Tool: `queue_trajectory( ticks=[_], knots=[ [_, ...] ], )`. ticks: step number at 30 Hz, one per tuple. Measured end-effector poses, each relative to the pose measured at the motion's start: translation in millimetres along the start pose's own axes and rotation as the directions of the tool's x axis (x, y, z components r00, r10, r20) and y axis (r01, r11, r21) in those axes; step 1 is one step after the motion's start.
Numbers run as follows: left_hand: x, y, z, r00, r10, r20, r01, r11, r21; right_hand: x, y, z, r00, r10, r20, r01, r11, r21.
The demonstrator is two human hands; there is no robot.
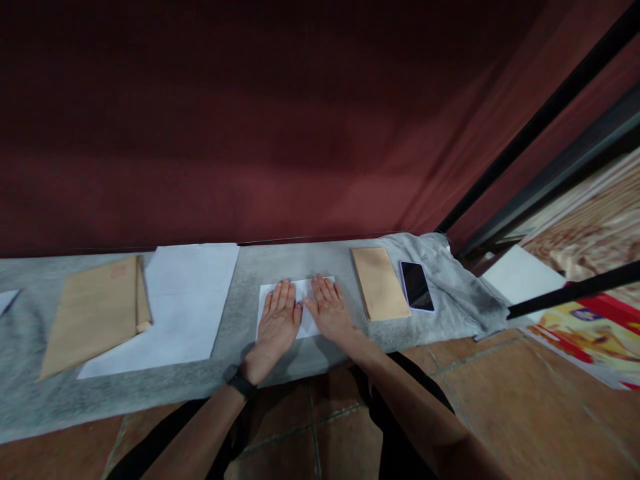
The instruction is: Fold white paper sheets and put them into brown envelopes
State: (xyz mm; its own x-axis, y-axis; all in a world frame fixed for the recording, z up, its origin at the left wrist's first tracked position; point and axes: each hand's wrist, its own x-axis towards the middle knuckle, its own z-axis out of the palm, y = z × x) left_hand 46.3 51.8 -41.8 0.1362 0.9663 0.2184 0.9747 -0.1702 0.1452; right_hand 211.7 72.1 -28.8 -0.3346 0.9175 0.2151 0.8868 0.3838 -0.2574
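A folded sheet of white paper (304,291) lies on the grey cloth in front of me, mostly covered by my hands. My left hand (278,318) rests flat on its left part, fingers stretched out and pointing away from me. On the right part lies my right hand (331,311), also flat, with its thumb close to the left thumb. To the right of the paper is a brown envelope (380,283). Left of my hands are larger white sheets (193,303), partly under a big brown envelope (95,313).
Grey cloth (240,327) covers the long narrow surface, which meets a dark red wall (300,167). A phone (417,287) lies beside the smaller envelope. Black bars (575,290) and a red and yellow box (595,333) are at the right, above a tiled floor (500,400).
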Motion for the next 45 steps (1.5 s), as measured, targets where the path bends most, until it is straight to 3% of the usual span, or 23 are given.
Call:
queue_trajectory(
  ticks=[5,15,29,39,43,45],
  knots=[
    [4.1,13.6,10.0,0.994,0.094,0.050,-0.093,0.996,-0.009,7.7,-10.6,6.0,0.994,-0.068,0.083,0.064,0.997,0.048],
    [11.6,3.3,0.4,0.999,-0.004,0.046,0.003,1.000,0.003,8.4,1.1,15.5,1.000,-0.014,-0.011,0.014,0.999,-0.029],
    [1.9,-20.6,-1.6,0.996,-0.085,-0.016,0.085,0.995,0.043,-2.7,13.5,19.7,0.994,0.066,-0.092,-0.072,0.995,-0.064],
    [-1.1,-30.6,-6.4,0.982,-0.183,0.037,0.178,0.978,0.108,-13.4,28.7,13.1,0.991,0.084,-0.102,-0.096,0.988,-0.122],
    [-6.8,-27.9,-9.5,0.977,-0.213,0.007,0.212,0.971,0.107,-16.7,25.6,7.2,0.985,0.125,-0.121,-0.137,0.986,-0.094],
    [-12.7,-19.5,-10.6,0.987,-0.162,-0.026,0.163,0.983,0.083,-19.6,18.0,4.4,0.989,0.100,-0.113,-0.106,0.993,-0.054]
  ],
)
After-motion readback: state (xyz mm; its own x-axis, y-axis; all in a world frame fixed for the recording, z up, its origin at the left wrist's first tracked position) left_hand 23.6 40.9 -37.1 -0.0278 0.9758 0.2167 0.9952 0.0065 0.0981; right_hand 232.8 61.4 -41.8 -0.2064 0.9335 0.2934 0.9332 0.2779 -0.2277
